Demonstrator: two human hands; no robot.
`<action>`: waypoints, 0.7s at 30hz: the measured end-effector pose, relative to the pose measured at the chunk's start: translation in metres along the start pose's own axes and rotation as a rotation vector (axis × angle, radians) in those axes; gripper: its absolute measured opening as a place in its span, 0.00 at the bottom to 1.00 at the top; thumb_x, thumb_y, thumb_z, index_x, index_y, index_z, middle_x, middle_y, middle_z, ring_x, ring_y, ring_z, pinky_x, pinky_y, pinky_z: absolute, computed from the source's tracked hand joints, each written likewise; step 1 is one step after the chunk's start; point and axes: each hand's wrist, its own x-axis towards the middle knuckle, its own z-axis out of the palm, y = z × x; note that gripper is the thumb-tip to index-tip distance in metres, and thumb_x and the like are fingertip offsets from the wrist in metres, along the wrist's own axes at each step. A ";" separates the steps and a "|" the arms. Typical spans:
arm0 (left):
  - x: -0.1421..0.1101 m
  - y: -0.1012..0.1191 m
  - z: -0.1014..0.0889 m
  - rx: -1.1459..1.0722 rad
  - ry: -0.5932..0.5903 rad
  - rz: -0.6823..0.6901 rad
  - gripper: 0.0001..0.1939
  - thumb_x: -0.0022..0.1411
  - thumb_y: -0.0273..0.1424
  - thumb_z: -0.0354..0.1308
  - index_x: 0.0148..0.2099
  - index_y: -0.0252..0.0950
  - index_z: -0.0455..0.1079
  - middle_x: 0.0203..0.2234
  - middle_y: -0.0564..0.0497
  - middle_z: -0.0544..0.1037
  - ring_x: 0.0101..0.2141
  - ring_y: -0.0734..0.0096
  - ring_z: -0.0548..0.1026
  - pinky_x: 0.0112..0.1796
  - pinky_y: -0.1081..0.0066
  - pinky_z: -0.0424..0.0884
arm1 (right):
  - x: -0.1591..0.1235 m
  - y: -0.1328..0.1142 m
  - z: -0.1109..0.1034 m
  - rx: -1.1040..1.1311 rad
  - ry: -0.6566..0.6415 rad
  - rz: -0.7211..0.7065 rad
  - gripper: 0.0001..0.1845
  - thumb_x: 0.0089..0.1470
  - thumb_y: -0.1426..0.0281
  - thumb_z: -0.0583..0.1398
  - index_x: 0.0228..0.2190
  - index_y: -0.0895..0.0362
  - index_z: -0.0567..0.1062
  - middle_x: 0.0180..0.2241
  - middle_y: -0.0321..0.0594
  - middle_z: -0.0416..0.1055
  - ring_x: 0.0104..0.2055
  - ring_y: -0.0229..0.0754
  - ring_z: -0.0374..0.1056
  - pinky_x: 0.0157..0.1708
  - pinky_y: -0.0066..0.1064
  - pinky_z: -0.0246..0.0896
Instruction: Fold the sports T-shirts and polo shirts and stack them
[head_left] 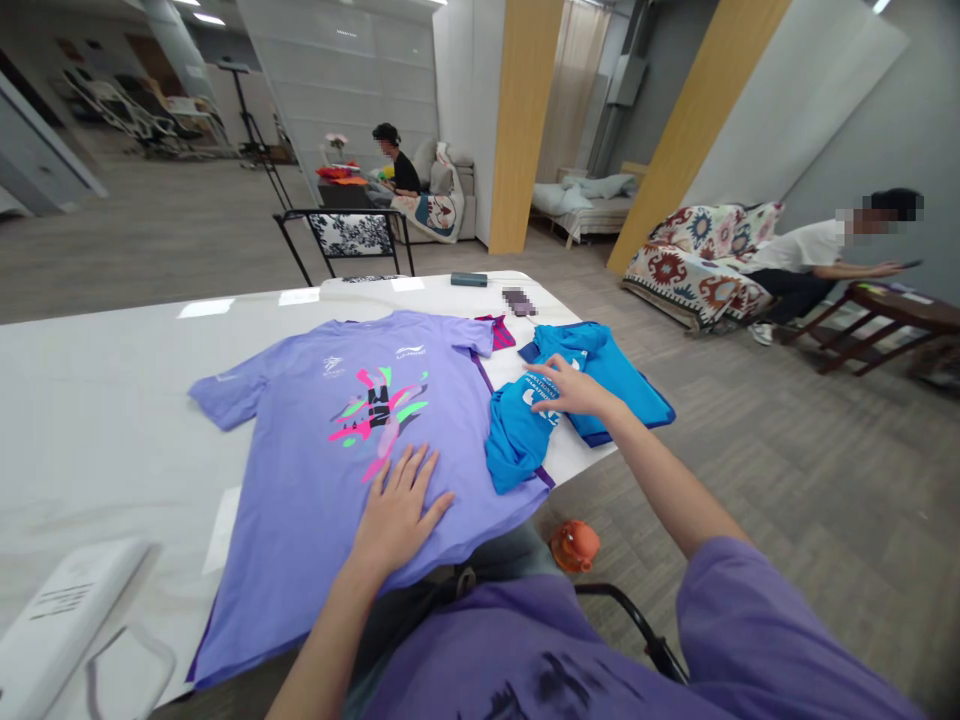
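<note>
Left hand (401, 510): palm down, fingers spread, gripping nothing, on purple T-shirt (300, 490) laid flat, mostly toward its 10 o'clock. Right hand (564, 388): half-curled on blue shirt (517, 440), can't tell if pinching; that's at purple's 3 o'clock. White table (90, 420) underneath. Orange object (576, 546) at right hand's 6.

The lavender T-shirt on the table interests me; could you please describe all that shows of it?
The lavender T-shirt lies front up, spread nearly flat on the white table, collar at the far end. It looks thin, lightly creased, with short sleeves and darker purple along some edges. A pink, green and black print marks the front, below two small white logos. The person's left hand rests on its lower front; a blue garment overlaps its right-hand edge.
</note>
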 end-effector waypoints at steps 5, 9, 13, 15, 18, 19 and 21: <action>0.001 0.002 0.000 0.010 -0.014 -0.007 0.39 0.84 0.56 0.47 0.86 0.45 0.58 0.84 0.47 0.57 0.83 0.48 0.53 0.80 0.40 0.51 | 0.002 -0.024 0.002 -0.078 -0.161 -0.218 0.17 0.74 0.62 0.65 0.60 0.47 0.84 0.55 0.44 0.80 0.54 0.48 0.79 0.48 0.31 0.72; 0.000 0.001 0.004 0.020 -0.029 -0.001 0.40 0.83 0.57 0.48 0.86 0.44 0.58 0.84 0.46 0.56 0.83 0.45 0.53 0.80 0.37 0.51 | -0.006 -0.029 -0.016 0.073 0.185 -0.150 0.19 0.76 0.67 0.58 0.60 0.49 0.84 0.57 0.46 0.81 0.57 0.50 0.78 0.53 0.36 0.74; 0.006 0.008 -0.007 0.026 0.004 0.021 0.41 0.82 0.55 0.53 0.87 0.44 0.56 0.84 0.41 0.58 0.82 0.39 0.55 0.80 0.34 0.50 | -0.001 -0.039 -0.044 0.500 0.466 -0.115 0.20 0.77 0.59 0.57 0.59 0.51 0.83 0.50 0.44 0.83 0.47 0.48 0.79 0.50 0.41 0.78; 0.021 0.020 -0.027 0.017 0.052 0.058 0.44 0.81 0.53 0.55 0.88 0.42 0.51 0.83 0.38 0.58 0.82 0.39 0.56 0.80 0.34 0.47 | 0.010 -0.052 -0.064 0.697 0.532 -0.099 0.21 0.77 0.53 0.58 0.58 0.50 0.82 0.45 0.41 0.82 0.41 0.45 0.78 0.43 0.38 0.79; 0.064 0.048 -0.070 -0.044 0.145 0.133 0.53 0.79 0.54 0.59 0.90 0.40 0.37 0.83 0.35 0.56 0.81 0.39 0.58 0.80 0.37 0.50 | 0.035 -0.080 -0.103 0.849 0.597 -0.149 0.26 0.74 0.42 0.61 0.58 0.47 0.81 0.40 0.37 0.79 0.38 0.44 0.76 0.34 0.33 0.77; 0.082 0.057 -0.086 -0.074 0.199 0.153 0.58 0.77 0.56 0.61 0.90 0.39 0.33 0.83 0.33 0.56 0.80 0.38 0.59 0.79 0.37 0.54 | 0.045 -0.090 -0.117 0.869 0.616 -0.184 0.29 0.73 0.39 0.62 0.58 0.47 0.80 0.39 0.37 0.77 0.39 0.44 0.76 0.33 0.32 0.76; 0.118 0.071 -0.120 -0.150 0.327 0.198 0.62 0.74 0.56 0.65 0.89 0.39 0.30 0.83 0.31 0.56 0.80 0.35 0.60 0.76 0.38 0.62 | 0.066 -0.110 -0.147 0.889 0.635 -0.262 0.34 0.71 0.34 0.61 0.60 0.46 0.78 0.39 0.37 0.76 0.39 0.43 0.76 0.32 0.31 0.76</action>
